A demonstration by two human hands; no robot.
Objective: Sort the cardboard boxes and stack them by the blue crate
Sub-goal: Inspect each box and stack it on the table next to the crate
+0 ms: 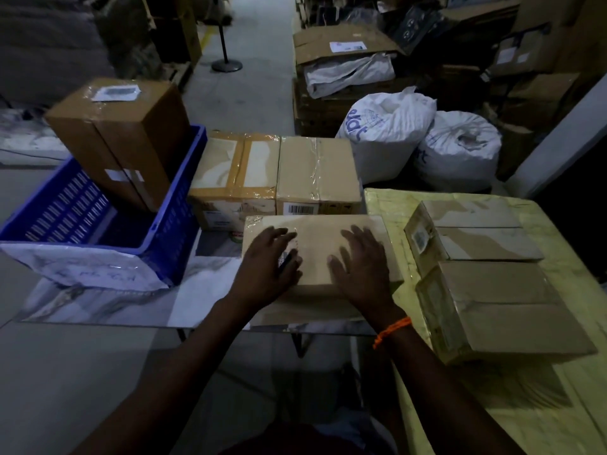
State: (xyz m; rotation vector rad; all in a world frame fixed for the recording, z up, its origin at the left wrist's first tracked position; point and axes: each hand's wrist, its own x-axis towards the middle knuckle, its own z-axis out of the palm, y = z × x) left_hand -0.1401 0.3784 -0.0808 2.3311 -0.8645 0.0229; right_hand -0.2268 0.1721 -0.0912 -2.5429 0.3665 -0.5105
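Cardboard sorting looks half done: 2 boxes point(235, 165) stand beside the blue crate point(179, 224), the left hand point(267, 257) and right hand point(361, 267) press spread fingers flat on a 3rd box point(315, 239) at the near edge of the table point(98, 307), and 2 other boxes point(499, 310) wait on the yellow table point(558, 405).

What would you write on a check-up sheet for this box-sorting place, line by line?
Surface: grey-white marbled tabletop; yellow-covered table at right.
Job's things: blue slatted plastic crate holds a tall brown cardboard box, tilted; taped tan cardboard box and pale barcoded cardboard box side by side beside it; flat pale cardboard box under both hands; two tan cardboard boxes on the yellow-covered table.
Clutter: two white woven sacks behind.
Grippers: left hand and right hand rest flat, fingers spread, on the flat box.
Cables: nothing seen.
Surroundings: dim warehouse aisle, stacked cartons, black post stand.
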